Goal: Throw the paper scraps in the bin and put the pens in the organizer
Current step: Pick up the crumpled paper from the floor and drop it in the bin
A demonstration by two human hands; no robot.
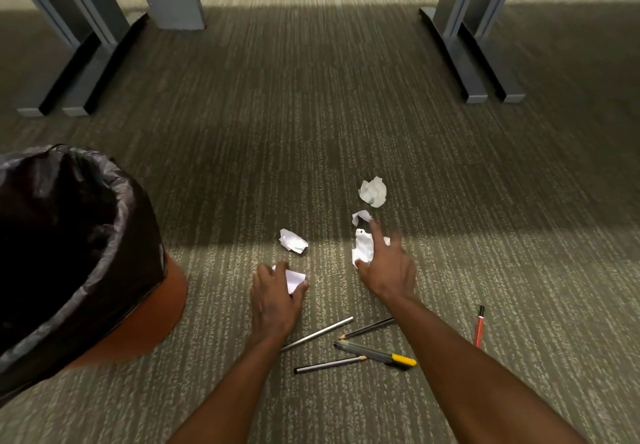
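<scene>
Carpet floor, bin at left. Left hand grip pinching scrap; right hand grip spread over another scrap. Pens near wrists.

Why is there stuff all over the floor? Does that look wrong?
Yes. Crumpled paper scraps and pens lie scattered on the carpet, not in the bin. Both hands are on scraps.

Five white crumpled scraps on carpet — one under my left hand, one at my right hand. Pens scattered nearer me; black-lined bin at left.
</scene>
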